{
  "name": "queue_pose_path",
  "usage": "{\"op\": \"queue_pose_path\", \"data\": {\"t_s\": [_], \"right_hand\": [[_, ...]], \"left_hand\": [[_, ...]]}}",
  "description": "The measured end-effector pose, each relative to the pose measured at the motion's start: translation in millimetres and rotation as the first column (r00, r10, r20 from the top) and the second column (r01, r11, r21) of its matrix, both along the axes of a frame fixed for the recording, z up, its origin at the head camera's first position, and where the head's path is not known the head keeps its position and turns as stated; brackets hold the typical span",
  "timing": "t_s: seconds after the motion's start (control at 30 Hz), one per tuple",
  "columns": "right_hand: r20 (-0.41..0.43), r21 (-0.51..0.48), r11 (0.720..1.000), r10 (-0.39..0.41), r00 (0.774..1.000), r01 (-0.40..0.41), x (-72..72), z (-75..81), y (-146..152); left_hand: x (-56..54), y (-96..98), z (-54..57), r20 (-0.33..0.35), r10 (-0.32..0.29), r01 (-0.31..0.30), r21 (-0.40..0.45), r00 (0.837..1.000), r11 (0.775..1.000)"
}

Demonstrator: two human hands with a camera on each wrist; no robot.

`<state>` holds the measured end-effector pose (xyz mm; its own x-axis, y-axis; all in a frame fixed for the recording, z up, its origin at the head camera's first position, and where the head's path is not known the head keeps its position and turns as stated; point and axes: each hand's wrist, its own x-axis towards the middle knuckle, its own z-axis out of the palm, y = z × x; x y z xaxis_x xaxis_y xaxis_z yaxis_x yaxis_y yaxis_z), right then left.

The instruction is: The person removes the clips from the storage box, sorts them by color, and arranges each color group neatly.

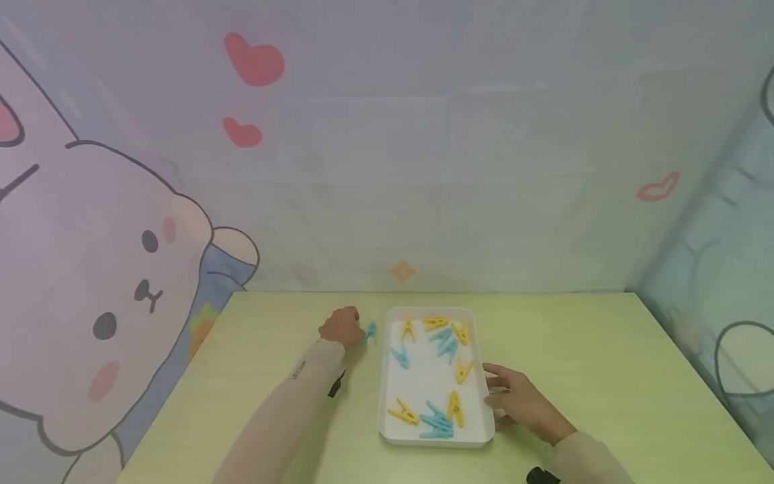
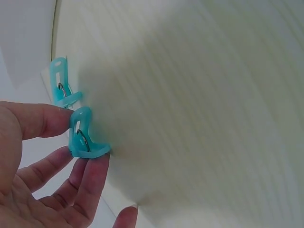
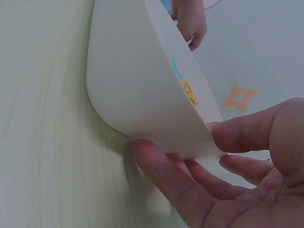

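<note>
My left hand (image 1: 342, 327) is left of the tray near the table's far edge. In the left wrist view, its thumb and fingers pinch a light-blue clothespin (image 2: 85, 137) close to the tabletop. A second blue clothespin (image 2: 59, 80) lies just beyond the thumb, apart from the grip. A white rectangular tray (image 1: 387, 376) holds several yellow clothespins (image 1: 456, 409) and several blue clothespins (image 1: 399, 357), scattered inside. At the tray's right side rests my right hand (image 1: 520, 400); its loosely extended fingers touch the outer wall, with the thumb at the rim in the right wrist view.
The pale yellow-green table (image 1: 574, 349) extends on both sides of the tray. Behind it hangs a backdrop (image 1: 459, 168) printed with hearts and a large cartoon rabbit (image 1: 121, 269). Dark wristband parts show below both hands.
</note>
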<state>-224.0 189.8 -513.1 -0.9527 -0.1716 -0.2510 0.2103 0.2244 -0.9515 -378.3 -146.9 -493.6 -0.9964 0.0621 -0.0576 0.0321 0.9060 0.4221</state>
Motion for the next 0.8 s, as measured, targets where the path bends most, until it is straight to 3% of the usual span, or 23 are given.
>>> {"op": "queue_pose_path", "data": {"t_s": [0.3, 0.47, 0.67, 0.8], "right_hand": [[0.000, 0.010, 1.000, -0.005, 1.000, 0.005, 0.8, 1.5, -1.2], [-0.003, 0.009, 1.000, 0.001, 1.000, -0.001, 1.7, 1.0, -2.1], [-0.024, -0.004, 0.999, 0.035, 0.999, -0.035, 2.9, 2.1, -0.5], [-0.032, 0.001, 0.999, 0.036, 0.999, -0.036, 3.2, 3.6, -0.5]], "left_hand": [[0.7, 2.0, 0.7, 0.004, 0.008, -0.008, -0.033, 1.000, 0.999], [4.4, -0.1, 6.3, -0.009, 0.023, -0.023, -0.044, 1.000, 0.999], [8.5, 3.5, 16.3, -0.116, -0.049, 0.047, -0.018, 0.992, 0.999], [12.3, 13.2, 18.5, -0.246, -0.135, 0.142, 0.010, 0.960, 0.990]]}}
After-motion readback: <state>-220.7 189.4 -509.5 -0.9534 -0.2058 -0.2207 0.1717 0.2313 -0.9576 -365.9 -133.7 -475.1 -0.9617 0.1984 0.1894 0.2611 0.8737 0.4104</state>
